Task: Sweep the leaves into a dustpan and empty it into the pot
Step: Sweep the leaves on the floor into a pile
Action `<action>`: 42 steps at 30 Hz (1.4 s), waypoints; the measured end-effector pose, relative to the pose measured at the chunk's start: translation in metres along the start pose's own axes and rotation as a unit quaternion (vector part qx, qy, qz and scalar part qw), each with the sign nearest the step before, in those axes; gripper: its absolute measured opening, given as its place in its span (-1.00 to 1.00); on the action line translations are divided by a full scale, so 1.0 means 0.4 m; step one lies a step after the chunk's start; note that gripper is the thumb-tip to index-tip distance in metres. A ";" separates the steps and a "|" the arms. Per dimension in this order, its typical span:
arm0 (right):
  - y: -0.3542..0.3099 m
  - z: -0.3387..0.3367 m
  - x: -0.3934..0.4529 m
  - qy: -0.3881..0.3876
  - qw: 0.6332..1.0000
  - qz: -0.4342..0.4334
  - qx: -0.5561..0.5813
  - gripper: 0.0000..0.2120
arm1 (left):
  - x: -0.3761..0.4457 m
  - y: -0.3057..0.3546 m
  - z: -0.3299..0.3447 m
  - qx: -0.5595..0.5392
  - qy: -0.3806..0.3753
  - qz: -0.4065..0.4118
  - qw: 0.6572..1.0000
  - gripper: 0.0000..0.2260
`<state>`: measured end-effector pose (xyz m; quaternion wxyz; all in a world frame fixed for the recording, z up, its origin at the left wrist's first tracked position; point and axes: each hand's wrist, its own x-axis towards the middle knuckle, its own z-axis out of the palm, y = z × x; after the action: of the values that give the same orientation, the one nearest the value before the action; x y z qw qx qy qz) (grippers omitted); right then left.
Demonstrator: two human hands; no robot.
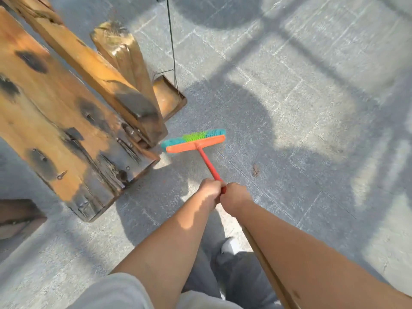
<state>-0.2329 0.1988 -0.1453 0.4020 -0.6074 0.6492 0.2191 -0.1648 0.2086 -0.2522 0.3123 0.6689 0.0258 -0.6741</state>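
Observation:
A broom with an orange head and blue-green bristles rests on the grey paved floor just right of the wooden bench end. Its red handle runs back to both hands. My left hand and my right hand grip the handle side by side. A rusty metal dustpan with a long thin wire handle stands on the floor beyond the broom, beside the bench leg. One small brown leaf lies on the pavement to the right of the handle. No pot is in view.
A large weathered wooden bench with slanted beams fills the left side. A dark wooden block sits at the lower left. My grey trousers and a white shoe show below. Grey paving spreads to the right.

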 end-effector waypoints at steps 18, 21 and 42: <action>-0.205 -0.714 0.572 -0.092 0.971 -0.119 -0.185 -0.70 | 0.298 0.686 0.363 -0.200 0.060 -0.062 0.976 -0.92; -0.268 -0.791 0.635 -0.093 0.961 -0.131 -0.227 -0.69 | 0.331 0.782 0.384 -0.240 0.056 -0.060 0.967 -0.91; -0.687 -1.110 0.956 -0.116 0.884 -0.167 -0.421 -0.74 | 0.485 1.319 0.298 -0.362 0.020 -0.064 0.930 -0.89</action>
<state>-0.0582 -0.4242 -0.1327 0.2116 -0.7890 0.3334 0.4707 -0.0127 -0.3444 -0.2156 0.4884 0.5211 0.3172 -0.6240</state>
